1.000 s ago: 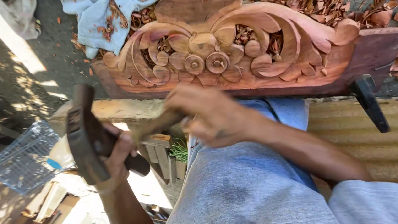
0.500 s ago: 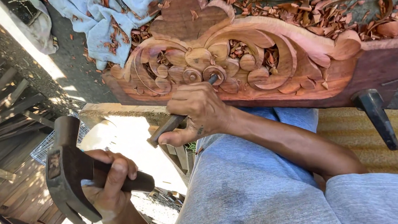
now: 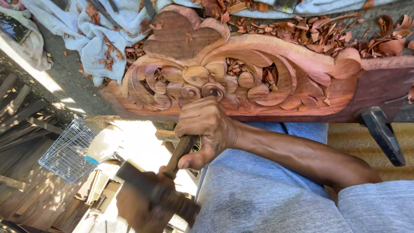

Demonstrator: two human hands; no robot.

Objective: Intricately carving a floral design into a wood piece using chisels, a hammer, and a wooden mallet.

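The carved panel (image 3: 250, 75) lies on the counter (image 3: 66, 69), strewn with shavings (image 3: 324, 34) by a pale cloth (image 3: 90, 26). The right hand (image 3: 206, 126) is wrapped around a chisel (image 3: 179, 154) whose tip meets a small rosette at the panel's centre; the left hand (image 3: 141, 210) grips a mallet (image 3: 158, 192) touching the chisel's butt. A skewed blow could probably make the tip skid, gouging neighbouring petals or the gripping fingers.
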